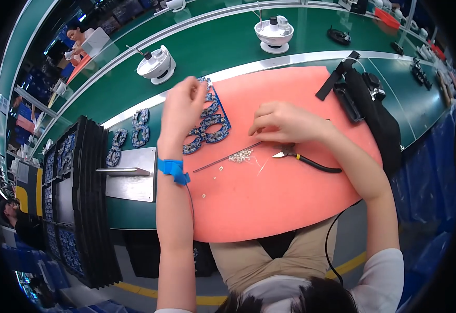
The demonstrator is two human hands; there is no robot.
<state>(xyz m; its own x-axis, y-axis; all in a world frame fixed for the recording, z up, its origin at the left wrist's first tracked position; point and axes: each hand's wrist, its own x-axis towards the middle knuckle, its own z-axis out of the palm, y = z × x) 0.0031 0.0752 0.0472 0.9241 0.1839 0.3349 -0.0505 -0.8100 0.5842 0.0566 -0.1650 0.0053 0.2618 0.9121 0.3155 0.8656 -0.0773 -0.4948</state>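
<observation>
A blue circuit-board panel of linked ring shapes [203, 130], dotted with components and partly hidden, lies flat at the upper left of a coral-pink mat [269, 203]. Below it, a slender dark rod [217, 160] slants up to the right alongside a loose heap of tiny cream-white block-shaped parts [242, 155], a few scattered apart, nearer the lower left.
</observation>
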